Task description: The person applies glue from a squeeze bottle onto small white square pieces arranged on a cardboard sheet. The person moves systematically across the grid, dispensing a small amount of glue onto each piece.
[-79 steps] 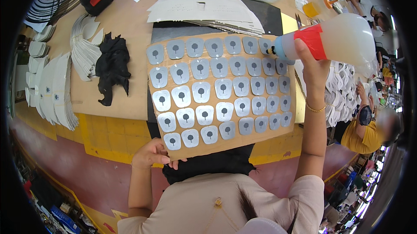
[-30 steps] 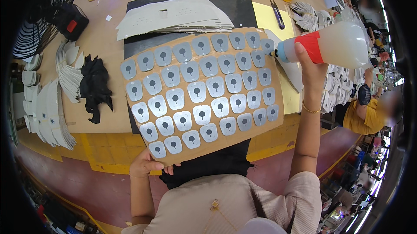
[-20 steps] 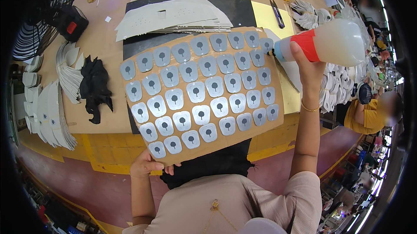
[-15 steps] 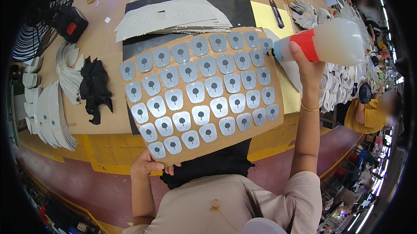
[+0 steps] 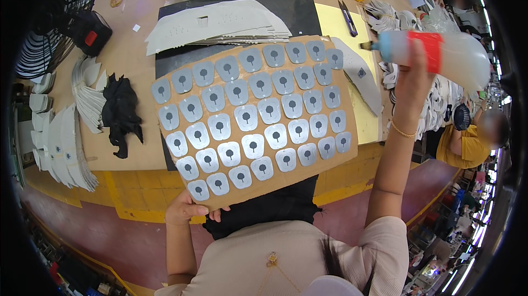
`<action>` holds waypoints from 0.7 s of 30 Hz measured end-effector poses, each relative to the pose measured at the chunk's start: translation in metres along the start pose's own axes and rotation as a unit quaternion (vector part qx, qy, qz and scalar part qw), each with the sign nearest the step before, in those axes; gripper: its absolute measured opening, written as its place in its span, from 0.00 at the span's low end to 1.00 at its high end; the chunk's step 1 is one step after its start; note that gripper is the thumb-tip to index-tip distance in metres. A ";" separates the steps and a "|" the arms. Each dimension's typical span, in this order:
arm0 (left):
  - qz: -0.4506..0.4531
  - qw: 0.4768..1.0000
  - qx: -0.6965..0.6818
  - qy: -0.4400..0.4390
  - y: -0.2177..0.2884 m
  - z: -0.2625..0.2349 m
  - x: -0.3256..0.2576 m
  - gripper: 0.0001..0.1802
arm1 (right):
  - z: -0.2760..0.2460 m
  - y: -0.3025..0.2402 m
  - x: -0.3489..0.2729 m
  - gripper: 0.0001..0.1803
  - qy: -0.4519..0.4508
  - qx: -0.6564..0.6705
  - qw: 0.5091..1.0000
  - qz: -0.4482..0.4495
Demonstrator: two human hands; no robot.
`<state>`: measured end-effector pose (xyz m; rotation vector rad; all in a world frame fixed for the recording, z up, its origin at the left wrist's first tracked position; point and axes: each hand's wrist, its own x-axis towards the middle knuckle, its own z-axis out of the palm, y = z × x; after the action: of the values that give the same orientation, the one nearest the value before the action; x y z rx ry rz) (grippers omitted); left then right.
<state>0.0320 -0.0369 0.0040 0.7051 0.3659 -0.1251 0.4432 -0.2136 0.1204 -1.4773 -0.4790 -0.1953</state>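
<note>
At its lower-left corner, a brown rectangular cardboard sheet [image 5: 278, 178] of silver rounded patches [image 5: 248, 118] is pinched by the left grip [image 5: 187, 208], beyond the tan desk's [image 5: 151, 156] near edge. A translucent red-banded bottle [image 5: 462, 57] is clasped in the right grip [image 5: 412, 76]; its dark nozzle [image 5: 367, 46] is held clear of the sheet. Left fingers are partly hidden underneath.

Table [image 5: 147, 92]: tan top, front edge bordering a yellow floor band [image 5: 137, 186] with worn-looking, patchy paint. Floor [image 5: 137, 241]: dull red beyond the band. Right side: crowded work area [image 5: 448, 219] receding, detail too small to identify. Lighting: bright white strip lights [image 5: 486, 9] along the right rim. Lower left corner: dark, cluttered, contents indistinct.
</note>
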 end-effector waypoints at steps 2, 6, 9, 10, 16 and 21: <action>-0.003 1.000 -0.004 0.006 0.001 0.002 0.000 0.32 | 0.009 0.003 -0.004 0.26 -0.041 -0.134 0.990 -0.036; -0.009 1.000 -0.012 0.009 0.002 0.001 -0.001 0.34 | 0.024 0.005 0.001 0.28 -0.098 -0.209 0.971 -0.069; -0.011 1.000 -0.016 0.011 0.002 -0.001 -0.002 0.35 | 0.034 0.008 0.001 0.27 -0.126 -0.213 0.968 -0.048; -0.011 1.000 -0.017 0.013 0.002 0.000 -0.002 0.35 | 0.036 0.009 0.001 0.26 -0.136 -0.218 0.966 -0.041; -0.019 0.999 -0.035 0.010 0.002 -0.001 -0.002 0.36 | 0.041 0.011 -0.001 0.25 -0.164 -0.242 0.954 -0.066; -0.022 0.998 -0.052 0.006 0.003 0.002 -0.003 0.36 | 0.039 0.010 0.002 0.26 -0.115 -0.206 0.968 -0.084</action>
<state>0.0305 -0.0361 0.0088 0.5966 0.3969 -0.1416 0.4419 -0.1738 0.1128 -1.8785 -0.7884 -0.2709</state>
